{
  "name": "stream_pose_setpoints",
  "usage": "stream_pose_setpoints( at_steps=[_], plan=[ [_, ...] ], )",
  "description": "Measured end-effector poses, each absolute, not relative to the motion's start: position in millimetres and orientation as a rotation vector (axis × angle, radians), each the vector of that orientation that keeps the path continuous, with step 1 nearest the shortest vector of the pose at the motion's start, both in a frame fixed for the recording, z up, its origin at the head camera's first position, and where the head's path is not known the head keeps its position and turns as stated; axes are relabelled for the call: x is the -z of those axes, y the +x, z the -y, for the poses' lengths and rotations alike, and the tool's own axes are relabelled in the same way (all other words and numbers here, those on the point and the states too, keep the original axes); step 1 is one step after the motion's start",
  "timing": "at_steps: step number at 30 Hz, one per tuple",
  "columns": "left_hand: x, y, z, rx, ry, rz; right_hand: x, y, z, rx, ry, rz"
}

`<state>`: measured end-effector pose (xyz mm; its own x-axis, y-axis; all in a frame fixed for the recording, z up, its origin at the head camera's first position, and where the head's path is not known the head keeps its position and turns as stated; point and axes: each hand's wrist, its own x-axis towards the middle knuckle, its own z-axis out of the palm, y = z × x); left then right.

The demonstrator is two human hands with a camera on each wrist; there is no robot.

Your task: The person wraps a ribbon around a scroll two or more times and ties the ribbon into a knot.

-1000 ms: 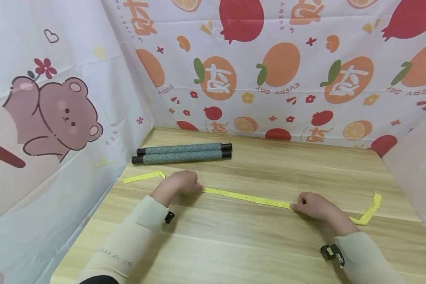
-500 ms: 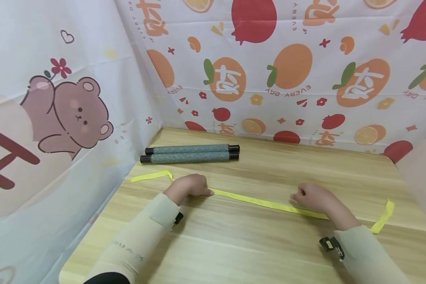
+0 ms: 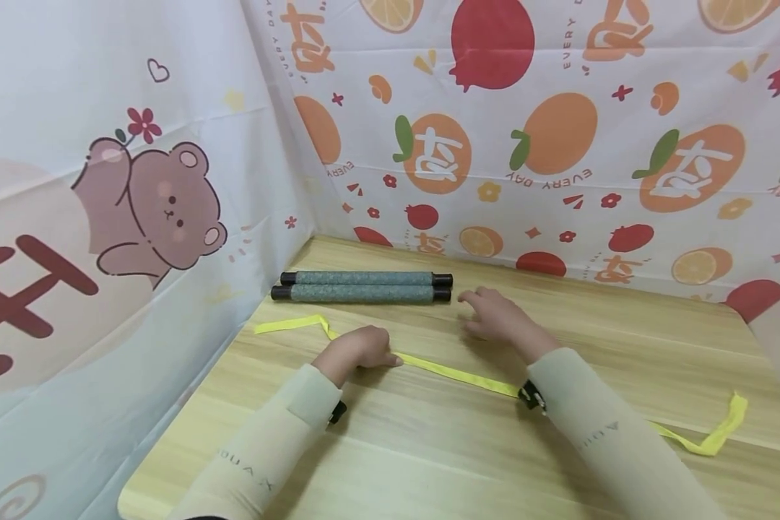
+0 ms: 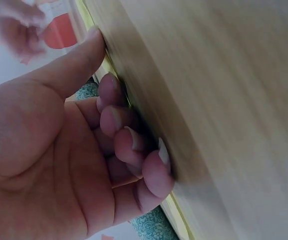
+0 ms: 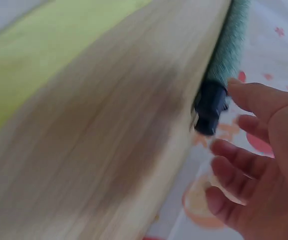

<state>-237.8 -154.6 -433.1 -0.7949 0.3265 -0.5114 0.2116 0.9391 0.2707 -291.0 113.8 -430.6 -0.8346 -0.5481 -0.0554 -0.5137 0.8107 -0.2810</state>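
Note:
A long yellow ribbon lies across the wooden table. My left hand rests on it left of its middle; the left wrist view shows bent fingers touching down along the ribbon, with the thumb stretched out apart from them. Beyond lie two rolled scrolls side by side, the front one and the back one, teal patterned with black end knobs. My right hand hovers just right of their right ends, fingers spread and loosely bent, holding nothing. In the right wrist view one black knob appears near the thumb.
The wooden table meets a fruit-printed cloth at the back and a bear-printed cloth on the left. Small black cameras sit at both wrists. The ribbon's right end bends upward beside the right sleeve.
My right hand has let go of the ribbon and moved left and away from me, toward the scrolls' right ends, its fingers opening. My left hand stays on the ribbon. The head view has shifted.

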Motion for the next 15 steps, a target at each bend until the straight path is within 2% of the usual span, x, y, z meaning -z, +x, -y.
stream_pose_setpoints(
  at_steps=[7, 15],
  plan=[
    [432.7, -234.2, 158.3, -0.275, 0.372, -2.538, 431.6, -318.1, -57.4, 0.278, -0.891, -2.974],
    [435.4, -235.2, 154.5, -0.258, 0.304, -2.526, 443.2, -342.3, -24.2, 0.205, -0.949, -2.992]
  ],
)
